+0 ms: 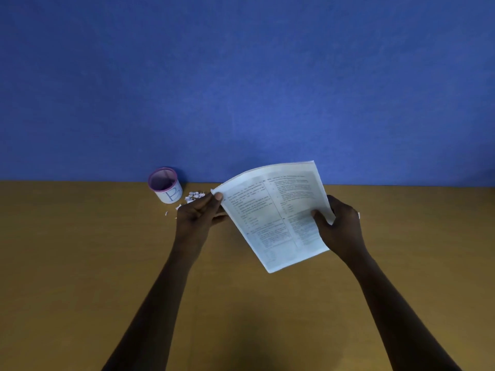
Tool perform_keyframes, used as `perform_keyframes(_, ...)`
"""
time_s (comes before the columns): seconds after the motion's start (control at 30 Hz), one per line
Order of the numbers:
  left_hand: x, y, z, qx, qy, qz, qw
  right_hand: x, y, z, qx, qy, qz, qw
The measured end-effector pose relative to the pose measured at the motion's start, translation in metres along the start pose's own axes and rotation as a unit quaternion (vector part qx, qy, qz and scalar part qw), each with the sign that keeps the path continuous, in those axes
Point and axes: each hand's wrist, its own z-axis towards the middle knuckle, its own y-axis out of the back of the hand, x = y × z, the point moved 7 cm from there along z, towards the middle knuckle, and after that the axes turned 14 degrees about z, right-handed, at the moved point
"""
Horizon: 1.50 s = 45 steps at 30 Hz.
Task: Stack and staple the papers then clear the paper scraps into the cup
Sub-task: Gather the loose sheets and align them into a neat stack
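Note:
A stack of printed white papers [276,212] is held above the brown table, tilted and slightly bowed. My left hand [199,212] pinches its upper left corner. My right hand [338,226] grips its right edge, thumb on the printed face. A white cup [166,186] with a purple rim and a letter on its side stands upright at the back left. Small white paper scraps [194,196] lie on the table just right of the cup, partly behind my left hand. I see no stapler.
The brown table [80,263] runs back to a blue wall [241,76]. A small white bit [359,216] shows just beyond my right hand.

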Motion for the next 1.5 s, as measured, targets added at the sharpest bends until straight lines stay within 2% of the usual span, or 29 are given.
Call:
perform_keyframes(0.3, 0.010, 0.000, -0.001, -0.029, 0.054, -0.039, 0.997, -0.007, -0.003, -0.003, 0.013, -0.020, -0.007, 1.000)
perform_keyframes(0.4, 0.017, 0.006, 0.000, -0.050, 0.061, -0.015, 0.997, 0.000, -0.001, -0.002, 0.024, 0.010, -0.037, 0.999)
perform_keyframes(0.47, 0.010, 0.012, -0.002, -0.073, 0.006, 0.035, 0.997, 0.009, -0.001, 0.001, 0.036, 0.057, -0.078, 0.995)
perform_keyframes(0.53, -0.007, 0.013, -0.006, -0.064, -0.100, 0.126, 0.985, 0.018, -0.004, 0.004, 0.056, 0.088, -0.115, 0.988)
perform_keyframes(0.6, -0.024, 0.001, -0.009, -0.016, -0.201, 0.250, 0.947, 0.028, -0.008, 0.005, 0.073, 0.102, -0.159, 0.979)
perform_keyframes(0.67, -0.031, -0.018, -0.013, 0.036, -0.246, 0.320, 0.914, 0.038, -0.016, 0.003, 0.093, 0.114, -0.209, 0.967)
perform_keyframes(0.7, -0.031, -0.026, -0.015, 0.052, -0.252, 0.322, 0.911, 0.041, -0.021, 0.002, 0.102, 0.121, -0.240, 0.958)
perform_keyframes(0.77, -0.028, -0.035, -0.015, 0.058, -0.245, 0.302, 0.919, 0.046, -0.034, -0.001, 0.126, 0.141, -0.289, 0.939)
perform_keyframes(0.87, -0.012, -0.038, -0.011, 0.053, -0.204, 0.276, 0.938, 0.036, -0.054, -0.004, 0.191, 0.120, -0.300, 0.927)
perform_keyframes(0.97, 0.011, -0.036, -0.010, 0.048, -0.167, 0.285, 0.943, 0.036, -0.054, -0.005, 0.196, 0.138, -0.300, 0.923)
perform_keyframes(1.03, 0.023, -0.032, -0.012, 0.038, -0.144, 0.275, 0.950, 0.026, -0.044, -0.001, 0.201, 0.121, -0.303, 0.924)
perform_keyframes(1.17, 0.043, -0.017, -0.010, 0.009, -0.111, 0.255, 0.960, -0.016, -0.006, 0.009, 0.182, 0.017, -0.222, 0.958)
perform_keyframes(1.27, 0.059, -0.011, -0.008, 0.003, -0.089, 0.253, 0.963, -0.044, 0.013, 0.007, 0.160, -0.007, -0.109, 0.981)
perform_keyframes(1.37, 0.072, -0.012, -0.009, 0.004, -0.068, 0.239, 0.969, -0.067, 0.012, -0.005, 0.132, -0.068, -0.023, 0.989)
perform_keyframes(1.5, 0.077, -0.019, -0.010, 0.009, -0.047, 0.207, 0.977, -0.088, 0.003, -0.022, 0.040, -0.139, 0.114, 0.983)
